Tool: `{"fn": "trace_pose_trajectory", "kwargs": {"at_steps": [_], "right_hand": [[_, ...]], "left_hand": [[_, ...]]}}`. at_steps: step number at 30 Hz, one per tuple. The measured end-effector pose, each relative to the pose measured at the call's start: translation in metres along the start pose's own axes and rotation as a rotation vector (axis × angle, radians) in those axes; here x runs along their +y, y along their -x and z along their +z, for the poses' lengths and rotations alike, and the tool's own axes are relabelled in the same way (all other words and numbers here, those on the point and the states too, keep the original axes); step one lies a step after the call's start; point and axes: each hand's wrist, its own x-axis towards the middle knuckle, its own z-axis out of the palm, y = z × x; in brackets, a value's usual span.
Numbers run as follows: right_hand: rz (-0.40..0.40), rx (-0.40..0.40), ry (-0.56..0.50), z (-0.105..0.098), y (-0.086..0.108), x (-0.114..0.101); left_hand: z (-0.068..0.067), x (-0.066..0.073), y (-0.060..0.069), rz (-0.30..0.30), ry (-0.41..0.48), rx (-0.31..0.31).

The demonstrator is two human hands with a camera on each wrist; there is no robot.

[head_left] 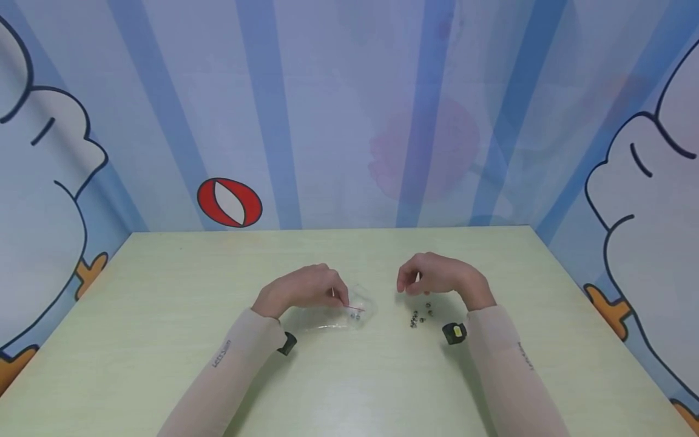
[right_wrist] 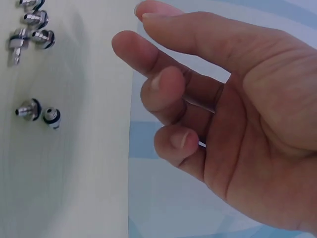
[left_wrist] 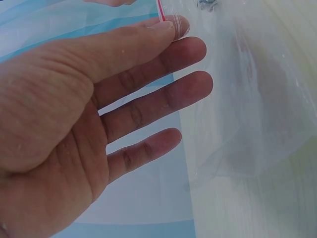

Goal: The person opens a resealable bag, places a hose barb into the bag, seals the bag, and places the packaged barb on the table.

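The left hand (head_left: 308,286) (left_wrist: 99,94) pinches the red-edged opening of a clear plastic zip bag (head_left: 327,318) (left_wrist: 257,94) between thumb and index finger, its other fingers spread. A few small metal fittings (head_left: 355,316) lie inside the bag near that edge. To the right, the right hand (head_left: 437,274) (right_wrist: 233,94) hovers over the table with fingers loosely bent; nothing shows in its grasp, though the thumb and index tips partly overlap in the right wrist view. Below it several loose metal fittings with dark rings (head_left: 414,319) (right_wrist: 43,38) lie on the table.
A pale green-yellow table (head_left: 349,388) reaches back to a blue striped backdrop (head_left: 338,121) with cartoon figures at both sides. Black wrist cameras are strapped beneath both sleeves, the right one (head_left: 454,333) close to the loose fittings.
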Motion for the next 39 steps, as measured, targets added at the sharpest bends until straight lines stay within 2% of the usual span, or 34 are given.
{"fn": "trace_pose_trajectory", "kwargs": {"at_steps": [10, 20, 39], "right_hand": [[0.092, -0.032, 0.028, 0.000, 0.000, 0.010], [0.149, -0.037, 0.048, -0.002, 0.004, 0.018], [0.298, -0.069, 0.003, 0.005, 0.005, 0.020]], "left_hand": [[0.000, 0.000, 0.000, 0.005, -0.001, 0.001], [-0.001, 0.000, 0.000, 0.008, -0.009, -0.005], [0.001, -0.001, -0.001, 0.011, -0.004, -0.003]]}}
